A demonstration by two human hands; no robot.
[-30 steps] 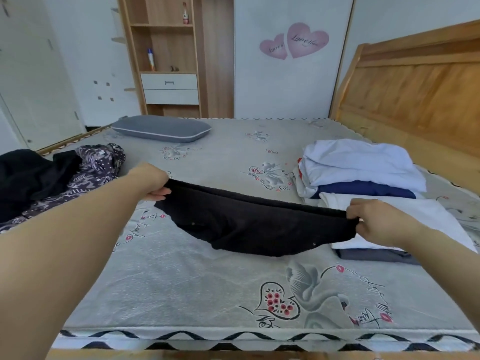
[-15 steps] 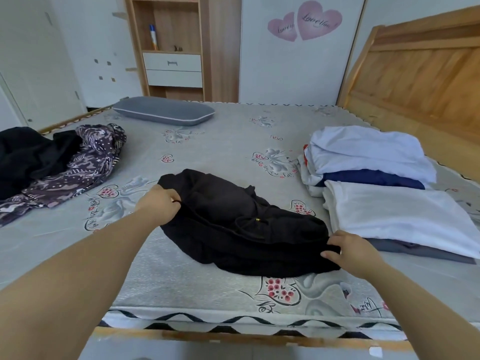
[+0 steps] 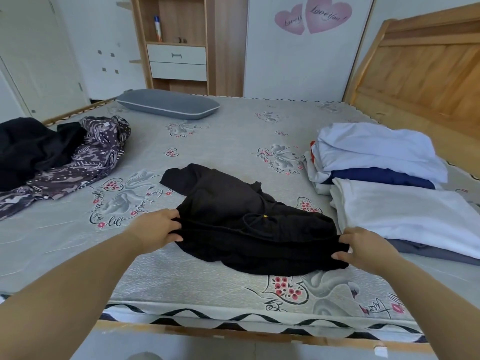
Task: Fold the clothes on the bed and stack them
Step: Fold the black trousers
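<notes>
Two hands on one black garment (image 3: 249, 224), soft and matte, lying crumpled in a rough oval near the front edge of the bed (image 3: 233, 126). Left hand (image 3: 155, 227) curled round the garment's left edge, fingers tucked into the cloth. Right hand (image 3: 363, 246) pinching the right edge, thumb below and fingers above. Thin black drawstring (image 3: 249, 222) looped across the top of the fabric, tipped with a small gold bead.

Just right of the garment, folded white cloth (image 3: 405, 216), smooth and flat, resting on a grey piece whose edge showed beneath. Behind that, a stack of folded clothes (image 3: 374, 152): pale bluish-white on top, navy under it, more white at the bottom.

Bed covered in a grey, slightly grainy sheet printed with swans, pink-dotted hearts and cursive script; only "life" could be read clearly near the left hand. Zigzag black trim along the front edge.

Well apart at the far left, a loose purple patterned garment (image 3: 78, 162), spotted and striped, touching a black heap (image 3: 28, 146). Long grey pillow (image 3: 168, 103) with pale piping at the far side. Wooden headboard (image 3: 420, 68) at right. Two pink heart stickers (image 3: 314, 16) on the wall, the larger reading "Love You !".
</notes>
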